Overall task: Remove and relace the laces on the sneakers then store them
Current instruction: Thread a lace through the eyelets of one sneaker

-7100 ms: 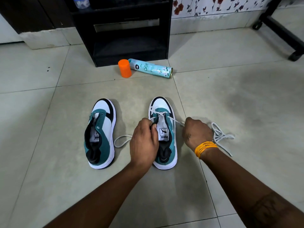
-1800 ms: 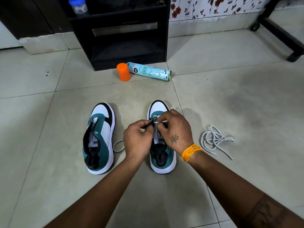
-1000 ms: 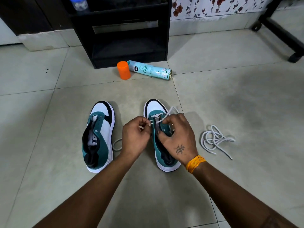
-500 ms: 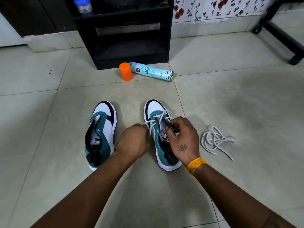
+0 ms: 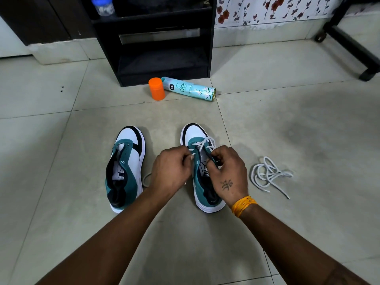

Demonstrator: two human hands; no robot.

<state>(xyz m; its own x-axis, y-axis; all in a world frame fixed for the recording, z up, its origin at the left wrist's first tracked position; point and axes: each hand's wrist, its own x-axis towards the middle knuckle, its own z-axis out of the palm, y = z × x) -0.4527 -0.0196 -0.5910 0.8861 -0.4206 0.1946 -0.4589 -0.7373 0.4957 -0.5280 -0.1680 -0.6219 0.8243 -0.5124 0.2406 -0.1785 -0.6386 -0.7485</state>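
Note:
Two teal, white and black sneakers stand side by side on the tiled floor. The left sneaker (image 5: 125,167) has no lace in it. The right sneaker (image 5: 200,161) carries a white lace (image 5: 203,144) crossed through its front eyelets. My left hand (image 5: 171,171) pinches the lace at the shoe's left eyelet row. My right hand (image 5: 228,173) grips the shoe's right flap and the lace by the tongue. A loop of that lace (image 5: 146,178) trails on the floor between the shoes. A second white lace (image 5: 267,174) lies loose in a heap to the right.
A black shelf unit (image 5: 156,38) stands against the wall ahead, with a blue-lidded jar (image 5: 102,6) on it. An orange cap (image 5: 156,88) and a lying aerosol can (image 5: 189,89) sit in front of it. A black chair base (image 5: 353,44) reaches in at the far right.
Over the last second both hands have stayed at the right sneaker's eyelets, working the lace; the crossed lace on the front eyelets now shows more fully. The loose lace has not moved.

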